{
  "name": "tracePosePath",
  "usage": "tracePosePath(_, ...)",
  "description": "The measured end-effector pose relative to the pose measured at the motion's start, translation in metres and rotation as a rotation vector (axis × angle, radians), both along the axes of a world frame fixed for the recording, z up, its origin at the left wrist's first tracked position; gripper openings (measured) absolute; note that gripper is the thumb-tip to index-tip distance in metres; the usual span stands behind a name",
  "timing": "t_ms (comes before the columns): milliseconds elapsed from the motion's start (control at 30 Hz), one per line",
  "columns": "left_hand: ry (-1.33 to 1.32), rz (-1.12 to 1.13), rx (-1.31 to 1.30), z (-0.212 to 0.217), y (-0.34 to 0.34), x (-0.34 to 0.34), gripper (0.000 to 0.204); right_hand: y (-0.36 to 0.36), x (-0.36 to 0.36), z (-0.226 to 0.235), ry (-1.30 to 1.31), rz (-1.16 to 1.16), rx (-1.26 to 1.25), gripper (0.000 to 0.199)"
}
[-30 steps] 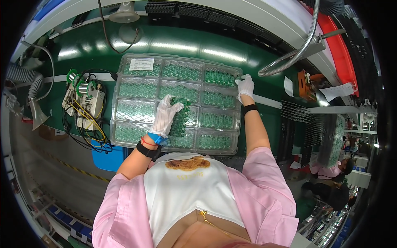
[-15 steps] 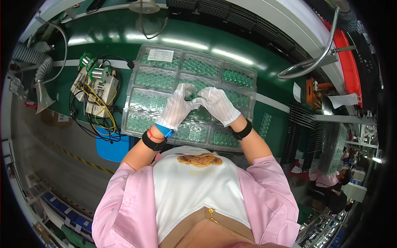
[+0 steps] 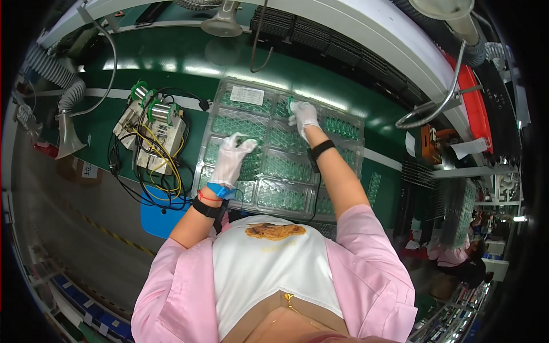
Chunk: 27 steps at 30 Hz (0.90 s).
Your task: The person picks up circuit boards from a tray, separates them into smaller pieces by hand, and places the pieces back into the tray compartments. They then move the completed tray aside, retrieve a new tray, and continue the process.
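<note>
A large clear plastic tray [image 3: 209, 137], divided into compartments filled with small green boards [image 3: 286, 194], lies on the green bench. My left hand [image 3: 230, 161], in a white striped glove, is over the tray's left-middle part, its thumb and fingertips closed on a small dark-green board [image 3: 246, 139]. Further off, my right hand [image 3: 303, 118], also gloved, is at the far middle compartment. Its fingers pinch a small green board [image 3: 291, 105], partly hidden by the glove. A white label [image 3: 247, 95] lies on the far left compartment.
Left of the tray stand wire spools [image 3: 163, 112] on a pale device with tangled cables [image 3: 150, 186]. A blue stool [image 3: 155, 214] is below. Metal hoses and fume horns [image 3: 68, 140] hang around the bench. At right are an orange box [image 3: 430, 143] and black racks [image 3: 420, 177]; another person sits beyond.
My hands were together over the tray's middle and are now apart. The right has moved away to the far compartment; the left stays nearer. The whole view has shifted slightly.
</note>
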<state>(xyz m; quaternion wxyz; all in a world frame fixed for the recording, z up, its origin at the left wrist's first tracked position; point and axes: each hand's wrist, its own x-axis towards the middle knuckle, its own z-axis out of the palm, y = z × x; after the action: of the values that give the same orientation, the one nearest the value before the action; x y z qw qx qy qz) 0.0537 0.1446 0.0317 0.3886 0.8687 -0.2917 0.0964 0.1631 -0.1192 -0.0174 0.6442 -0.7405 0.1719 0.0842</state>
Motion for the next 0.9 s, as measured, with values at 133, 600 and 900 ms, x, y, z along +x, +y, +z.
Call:
tracePosePath(133, 1.033, 0.081, -1.043, 0.017, 0.004, 0.003, 0.018, 0.019, 0.021, -0.024, -0.078, -0.029, -0.686, 0.029)
tracePosePath(600, 0.176, 0.24, -0.169, -0.032, 0.0, 0.022, 0.036, 0.078, -0.058, 0.101, -0.44, 0.653, -0.296, 0.036)
tracePosePath(900, 0.011, -0.184, 0.091, -0.007, 0.0, 0.003, 0.014, 0.053, -0.079, 0.092, -0.689, 0.862, -0.506, 0.018)
